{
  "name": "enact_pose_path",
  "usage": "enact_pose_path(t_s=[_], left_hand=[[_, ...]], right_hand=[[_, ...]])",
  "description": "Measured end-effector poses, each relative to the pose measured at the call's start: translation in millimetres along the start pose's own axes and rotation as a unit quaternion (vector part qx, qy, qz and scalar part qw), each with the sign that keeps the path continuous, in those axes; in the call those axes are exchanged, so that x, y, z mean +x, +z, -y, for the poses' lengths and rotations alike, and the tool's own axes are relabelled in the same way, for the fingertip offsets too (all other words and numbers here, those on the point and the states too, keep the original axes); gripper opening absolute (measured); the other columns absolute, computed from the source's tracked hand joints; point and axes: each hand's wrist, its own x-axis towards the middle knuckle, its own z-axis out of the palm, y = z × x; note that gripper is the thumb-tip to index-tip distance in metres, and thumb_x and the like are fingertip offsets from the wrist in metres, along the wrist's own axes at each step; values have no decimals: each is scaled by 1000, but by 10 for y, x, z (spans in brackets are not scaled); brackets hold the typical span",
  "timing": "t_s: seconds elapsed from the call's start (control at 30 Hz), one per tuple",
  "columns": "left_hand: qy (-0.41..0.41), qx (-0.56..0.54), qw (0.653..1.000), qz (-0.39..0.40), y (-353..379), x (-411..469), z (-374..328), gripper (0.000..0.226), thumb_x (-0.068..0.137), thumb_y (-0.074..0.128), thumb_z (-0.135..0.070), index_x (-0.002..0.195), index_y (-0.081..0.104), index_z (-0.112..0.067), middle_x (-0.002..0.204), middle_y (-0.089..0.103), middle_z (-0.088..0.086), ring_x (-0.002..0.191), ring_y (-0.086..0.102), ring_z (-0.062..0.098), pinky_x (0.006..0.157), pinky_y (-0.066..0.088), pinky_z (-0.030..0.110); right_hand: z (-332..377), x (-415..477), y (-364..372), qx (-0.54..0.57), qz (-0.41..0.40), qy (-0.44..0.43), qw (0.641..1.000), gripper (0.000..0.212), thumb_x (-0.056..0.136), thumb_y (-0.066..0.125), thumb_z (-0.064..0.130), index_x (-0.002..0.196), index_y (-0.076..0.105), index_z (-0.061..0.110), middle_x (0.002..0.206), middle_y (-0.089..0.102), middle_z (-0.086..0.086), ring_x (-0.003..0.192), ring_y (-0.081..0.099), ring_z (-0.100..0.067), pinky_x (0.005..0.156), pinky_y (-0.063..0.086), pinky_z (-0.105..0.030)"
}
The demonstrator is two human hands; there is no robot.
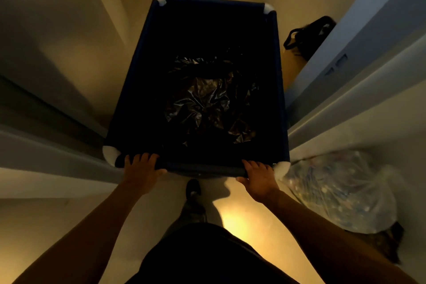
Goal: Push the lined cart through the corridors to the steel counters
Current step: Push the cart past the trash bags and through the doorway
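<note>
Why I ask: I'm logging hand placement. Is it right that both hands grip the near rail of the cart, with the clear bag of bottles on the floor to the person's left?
Not quite. The head view shows the left hand and right hand both on the near rail of the cart, but the clear bag sits on the floor to the person's right, not left.

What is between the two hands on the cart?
In the head view, only a bare stretch of the cart's near rail lies between the left hand and the right hand. Below it, a shoe shows on the floor.
</note>
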Motion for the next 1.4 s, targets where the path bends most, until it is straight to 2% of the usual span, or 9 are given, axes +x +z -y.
enact_pose_path(t_s=[0.17, 0.3, 0.53, 0.73, 0.93, 1.4], left_hand=[[8, -8, 1000, 15, -297, 488, -49, 67, 95, 35, -68, 148, 35, -27, 151, 40, 6, 141, 34, 34, 120, 13, 61], [49, -20, 999, 6, -528, 847, -17, 74, 92, 30, -71, 146, 41, -22, 147, 45, 8, 137, 40, 34, 119, 18, 62], [69, -20, 997, 0, -855, 1446, -16, 66, 95, 37, -67, 145, 42, -24, 145, 47, 7, 134, 42, 34, 117, 21, 61], [77, -34, 996, 6, -1126, 1955, -103, 64, 96, 37, -65, 146, 38, -26, 148, 43, 7, 137, 38, 34, 119, 15, 61], [78, -29, 997, 3, -1417, 2443, -170, 64, 96, 36, -65, 147, 37, -27, 151, 42, 7, 138, 38, 34, 120, 16, 59], [55, -29, 998, -28, -2083, 3534, -389, 62, 94, 40, -67, 141, 48, -27, 142, 53, -2, 134, 45, 26, 120, 17, 55]], right_hand=[[10, 399, -337, 1, 13, 21, 1000, 71, 100, 37, 64, 159, 25, 26, 161, 35, -2, 145, 35, -30, 121, 23, -46], [38, 725, -566, -7, 23, 45, 999, 72, 100, 35, 66, 159, 26, 25, 161, 35, -3, 145, 35, -30, 120, 23, -46], [94, 1262, -891, -4, 16, 87, 996, 70, 100, 41, 63, 158, 27, 26, 161, 36, -4, 146, 34, -30, 122, 21, -48], [34, 1721, -1202, 0, 33, 98, 995, 68, 100, 43, 60, 158, 29, 26, 160, 37, -6, 145, 35, -31, 121, 21, -50], [-100, 2218, -1461, 9, 32, 82, 996, 69, 100, 44, 60, 157, 29, 26, 160, 37, -5, 146, 35, -31, 120, 21, -51], [-455, 3361, -1986, 30, -22, 38, 999, 73, 98, 44, 64, 159, 28, 27, 161, 37, 0, 150, 28, -27, 121, 21, -47]])
